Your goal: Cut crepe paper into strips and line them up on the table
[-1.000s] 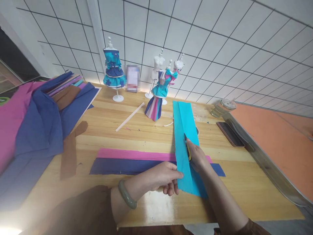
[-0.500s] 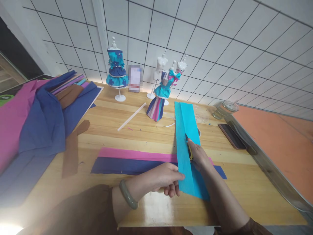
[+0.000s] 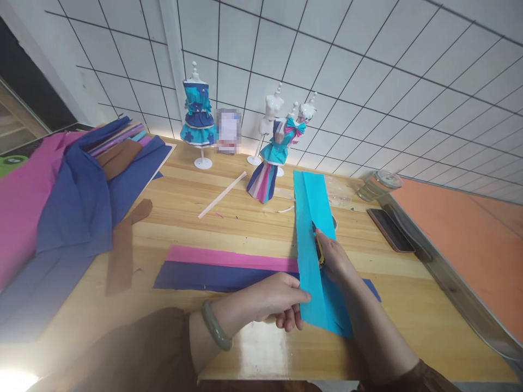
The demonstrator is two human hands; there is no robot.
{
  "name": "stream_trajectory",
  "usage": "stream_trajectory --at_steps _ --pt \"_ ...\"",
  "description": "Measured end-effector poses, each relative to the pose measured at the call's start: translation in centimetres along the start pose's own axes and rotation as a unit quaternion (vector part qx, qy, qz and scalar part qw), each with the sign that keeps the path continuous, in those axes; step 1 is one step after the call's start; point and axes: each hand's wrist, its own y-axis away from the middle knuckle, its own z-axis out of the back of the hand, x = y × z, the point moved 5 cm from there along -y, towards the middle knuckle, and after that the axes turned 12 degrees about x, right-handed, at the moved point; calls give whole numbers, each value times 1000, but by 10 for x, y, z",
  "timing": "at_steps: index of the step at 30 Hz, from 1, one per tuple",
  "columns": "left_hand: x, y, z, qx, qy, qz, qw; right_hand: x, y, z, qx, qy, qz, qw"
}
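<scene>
A long turquoise strip of crepe paper stretches away from me, with a cut running up from its near end. My left hand pinches the strip's left edge low down, thumb on top and fingers beneath. In my right hand is a pair of scissors with yellow on the handle, its dark blades at the paper near the top of the cut. Under the turquoise strip lie a pink strip and a dark blue strip, side by side across the table.
Small dress forms stand at the back, one in a blue and turquoise dress, another in a striped skirt. Coloured paper sheets pile up at left. A phone and glass jar are at right; a pale stick lies mid-table.
The whole view has shifted slightly to the right. The scissors sit at nearly the same spot on the turquoise strip, and my left hand keeps its pinch.
</scene>
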Motion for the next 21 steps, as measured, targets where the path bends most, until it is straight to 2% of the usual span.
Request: stream_trajectory --at_steps 21 --pt "2 -2 1 4 -2 -15 1000 9 -2 0 -13 -15 -12 1000"
